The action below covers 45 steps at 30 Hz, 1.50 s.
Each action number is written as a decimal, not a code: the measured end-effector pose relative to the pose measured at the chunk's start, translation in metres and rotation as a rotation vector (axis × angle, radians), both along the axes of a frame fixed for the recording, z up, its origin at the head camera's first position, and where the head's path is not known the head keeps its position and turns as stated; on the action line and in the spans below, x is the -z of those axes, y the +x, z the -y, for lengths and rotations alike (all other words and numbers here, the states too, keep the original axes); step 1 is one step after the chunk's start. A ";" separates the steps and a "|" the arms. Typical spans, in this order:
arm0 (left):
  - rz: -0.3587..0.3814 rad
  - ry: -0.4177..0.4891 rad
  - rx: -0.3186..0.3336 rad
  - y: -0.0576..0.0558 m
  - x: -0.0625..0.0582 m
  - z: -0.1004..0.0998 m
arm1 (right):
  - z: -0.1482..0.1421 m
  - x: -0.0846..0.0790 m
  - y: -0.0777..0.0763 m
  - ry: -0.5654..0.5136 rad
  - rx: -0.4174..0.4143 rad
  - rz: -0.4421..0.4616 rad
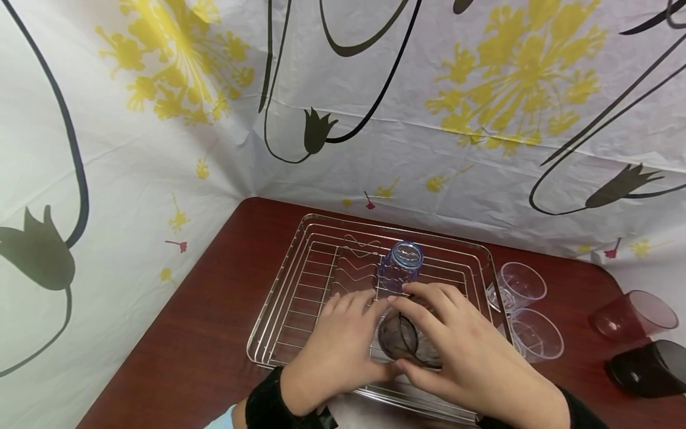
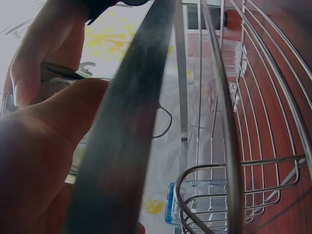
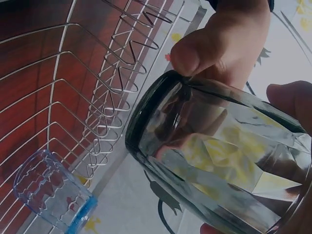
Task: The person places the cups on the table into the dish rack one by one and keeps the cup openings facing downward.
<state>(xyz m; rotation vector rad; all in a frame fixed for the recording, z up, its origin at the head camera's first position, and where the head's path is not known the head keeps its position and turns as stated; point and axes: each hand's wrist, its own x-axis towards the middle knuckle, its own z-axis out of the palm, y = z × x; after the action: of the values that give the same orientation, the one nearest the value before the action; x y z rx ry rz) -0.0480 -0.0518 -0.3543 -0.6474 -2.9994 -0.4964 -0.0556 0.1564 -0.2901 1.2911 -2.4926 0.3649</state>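
Observation:
Both hands hold a smoky grey faceted drinking glass (image 1: 393,336) above the near part of a wire dish rack (image 1: 286,292). From the left, my left hand (image 1: 343,345) curves round it, thumb on the near side. My right hand (image 1: 463,342) grips it from the right with spread, bent fingers, hiding part of it. The right wrist view shows the glass (image 3: 219,156) close up, with the left thumb (image 3: 187,56) against its dark thick end. Behind the hands, a blue-tinted glass (image 1: 401,265) stands upside down in the rack.
Right of the rack stand two clear glasses (image 1: 522,283) (image 1: 536,335), a pink glass (image 1: 624,316) and a black glass (image 1: 640,369). The red-brown table (image 1: 198,310) meets a white patterned cloth (image 1: 343,173) at the back and left.

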 end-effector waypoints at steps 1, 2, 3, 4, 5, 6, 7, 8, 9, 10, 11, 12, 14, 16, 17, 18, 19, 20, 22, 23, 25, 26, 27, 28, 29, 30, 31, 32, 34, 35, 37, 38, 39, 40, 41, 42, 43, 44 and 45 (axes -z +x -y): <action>-0.003 -0.003 0.002 0.000 0.000 0.000 | 0.000 0.001 0.000 -0.006 -0.005 -0.002; -0.011 -0.007 0.005 -0.001 0.001 -0.001 | 0.000 0.001 0.000 -0.011 -0.008 -0.003; -0.019 -0.010 0.009 -0.001 0.001 -0.001 | 0.000 0.001 0.001 -0.020 -0.016 -0.007; -0.024 -0.011 0.012 -0.001 0.002 -0.001 | 0.000 0.002 0.001 -0.025 -0.020 -0.009; -0.028 -0.011 0.015 -0.001 0.002 -0.001 | 0.000 0.002 0.001 -0.032 -0.027 -0.012; -0.032 -0.011 0.017 -0.001 0.002 -0.001 | 0.000 0.002 0.001 -0.037 -0.031 -0.015; -0.034 -0.011 0.017 -0.001 0.002 -0.001 | 0.000 0.003 0.001 -0.043 -0.037 -0.019; -0.035 -0.009 0.017 -0.001 0.002 -0.001 | -0.001 0.003 0.000 -0.045 -0.038 -0.020; -0.033 -0.005 0.018 -0.001 0.002 -0.002 | -0.001 0.004 0.000 -0.048 -0.041 -0.022; -0.034 0.001 0.020 -0.002 0.002 -0.002 | -0.001 0.004 0.000 -0.049 -0.041 -0.021; -0.037 0.005 0.023 -0.002 0.002 -0.002 | -0.001 0.005 -0.001 -0.053 -0.046 -0.022; -0.040 0.009 0.025 -0.002 0.002 -0.002 | -0.002 0.005 -0.001 -0.052 -0.044 -0.019; -0.050 0.018 0.031 -0.002 0.002 -0.001 | -0.003 0.006 -0.001 -0.051 -0.044 -0.010; -0.064 0.028 0.039 -0.002 0.002 -0.001 | -0.005 0.007 -0.002 -0.055 -0.045 -0.001; -0.069 0.033 0.041 -0.002 0.002 0.000 | -0.005 0.007 -0.003 -0.052 -0.040 0.006; -0.071 0.040 0.044 -0.002 0.001 0.000 | -0.006 0.008 -0.003 -0.050 -0.035 0.011; -0.074 0.050 0.047 -0.002 0.001 0.000 | -0.007 0.008 -0.003 -0.051 -0.034 0.016; -0.073 0.061 0.052 -0.002 0.001 0.001 | -0.007 0.009 -0.003 -0.050 -0.032 0.018; -0.073 0.094 0.065 -0.002 0.001 0.002 | -0.009 0.010 -0.004 -0.046 -0.026 0.025; -0.069 0.110 0.071 -0.003 0.000 0.002 | -0.010 0.010 -0.004 -0.041 -0.018 0.031; -0.062 0.145 0.083 -0.004 -0.001 0.004 | -0.012 0.011 -0.004 -0.032 -0.006 0.040; -0.056 0.162 0.088 -0.004 -0.001 0.005 | -0.013 0.012 -0.004 -0.028 0.001 0.045; -0.050 0.176 0.092 -0.005 -0.002 0.006 | -0.014 0.012 -0.004 -0.023 0.011 0.052; -0.041 0.186 0.095 -0.006 -0.003 0.007 | -0.015 0.013 -0.004 -0.018 0.019 0.054; -0.033 0.193 0.096 -0.006 -0.004 0.008 | -0.016 0.013 -0.004 -0.014 0.025 0.052; -0.022 0.196 0.097 -0.006 -0.006 0.009 | -0.017 0.014 -0.004 -0.012 0.028 0.053; -0.010 0.196 0.096 -0.007 -0.007 0.010 | -0.018 0.014 -0.005 -0.015 0.028 0.051; 0.003 0.197 0.093 -0.007 -0.009 0.011 | -0.019 0.015 -0.005 -0.016 0.029 0.051; 0.025 0.191 0.085 -0.007 -0.012 0.012 | -0.021 0.017 -0.007 -0.016 0.033 0.040; 0.034 0.188 0.082 -0.007 -0.013 0.013 | -0.022 0.017 -0.007 -0.019 0.035 0.038; 0.048 0.183 0.074 -0.007 -0.016 0.014 | -0.024 0.018 -0.009 -0.023 0.042 0.034; 0.052 0.184 0.071 -0.007 -0.017 0.015 | -0.025 0.018 -0.009 -0.022 0.046 0.031; 0.057 0.183 0.068 -0.007 -0.019 0.015 | -0.026 0.018 -0.010 -0.022 0.049 0.030; 0.060 0.184 0.068 -0.006 -0.020 0.015 | -0.026 0.018 -0.010 -0.023 0.051 0.032; 0.066 0.189 0.067 -0.006 -0.021 0.016 | -0.026 0.018 -0.011 -0.024 0.053 0.034; 0.073 0.193 0.065 -0.006 -0.022 0.016 | -0.027 0.018 -0.011 -0.024 0.055 0.033; 0.079 0.198 0.064 -0.005 -0.023 0.016 | -0.027 0.018 -0.011 -0.025 0.056 0.034; 0.085 0.203 0.064 -0.005 -0.025 0.016 | -0.027 0.017 -0.010 -0.024 0.056 0.031; 0.089 0.207 0.063 -0.005 -0.026 0.016 | -0.027 0.017 -0.010 -0.023 0.058 0.026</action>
<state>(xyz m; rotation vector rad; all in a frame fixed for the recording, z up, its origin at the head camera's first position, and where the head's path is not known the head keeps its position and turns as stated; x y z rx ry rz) -0.0527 -0.0683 -0.3286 -0.7223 -2.9590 -0.8477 -0.0658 0.1833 -0.3068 1.2099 -2.5332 0.3980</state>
